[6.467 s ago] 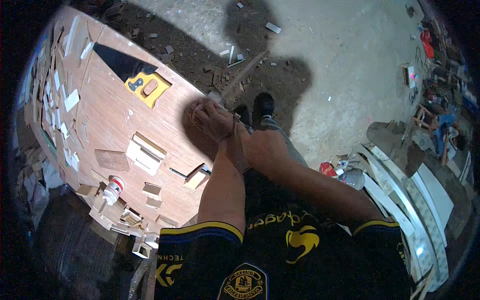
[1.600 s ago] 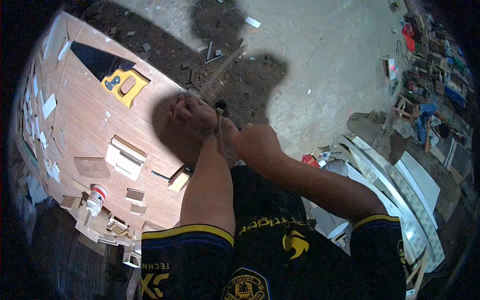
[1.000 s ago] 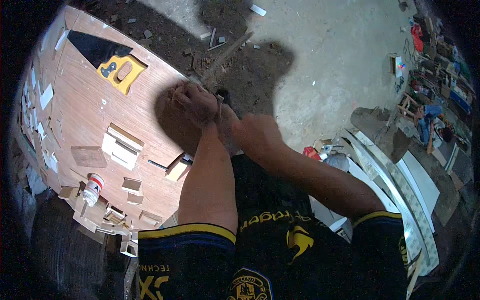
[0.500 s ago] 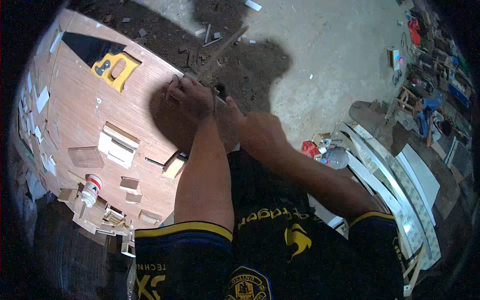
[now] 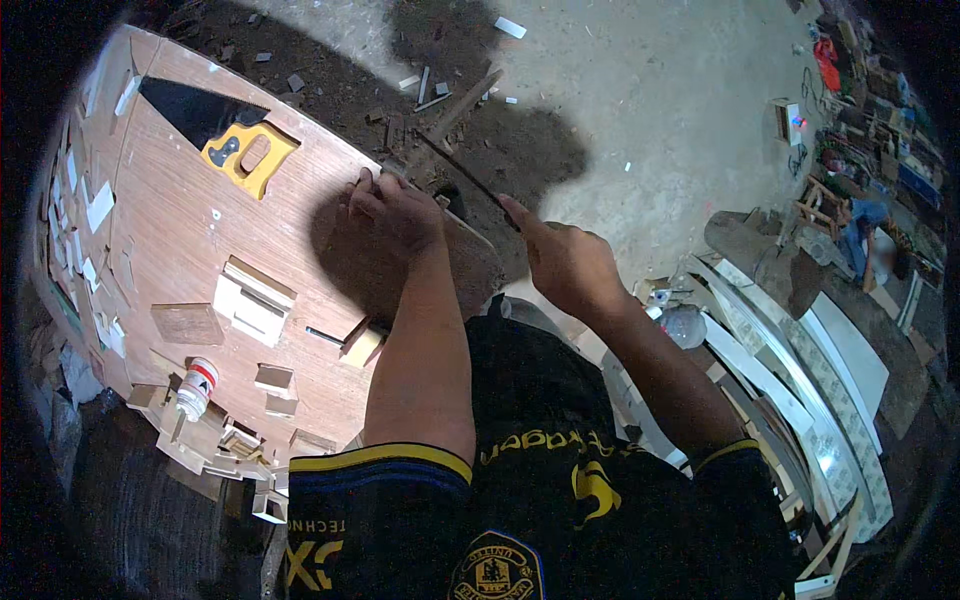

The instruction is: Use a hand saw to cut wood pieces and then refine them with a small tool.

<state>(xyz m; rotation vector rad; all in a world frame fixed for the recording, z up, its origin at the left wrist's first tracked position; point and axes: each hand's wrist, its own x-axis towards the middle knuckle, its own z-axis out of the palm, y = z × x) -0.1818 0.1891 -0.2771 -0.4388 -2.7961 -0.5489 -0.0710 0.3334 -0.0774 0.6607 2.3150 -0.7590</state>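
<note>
My left hand (image 5: 398,215) is closed at the far right edge of the wooden tabletop (image 5: 165,240), its fingers curled down over the edge. What sits under those fingers is hidden by the hand and its shadow. In my right hand (image 5: 572,265), off the table's edge, is a long thin dark tool (image 5: 465,175) that looks like a file. Its bar slants up and left past the edge, above the littered floor, with the thumb along its near end. My fist hides the handle.
A hand saw with a yellow handle (image 5: 272,150) lies at the table's far side. Nearer are wooden pieces (image 5: 255,300), a small block (image 5: 362,345), a pen-like stick (image 5: 325,335) and a white bottle (image 5: 197,388). Long strips (image 5: 800,370) lean at right; beyond, a person (image 5: 868,240) sits.
My right hand has moved right, away from the left hand, and the dark tool now shows between them. My left hand keeps its place at the edge. The whole view has shifted slightly.
</note>
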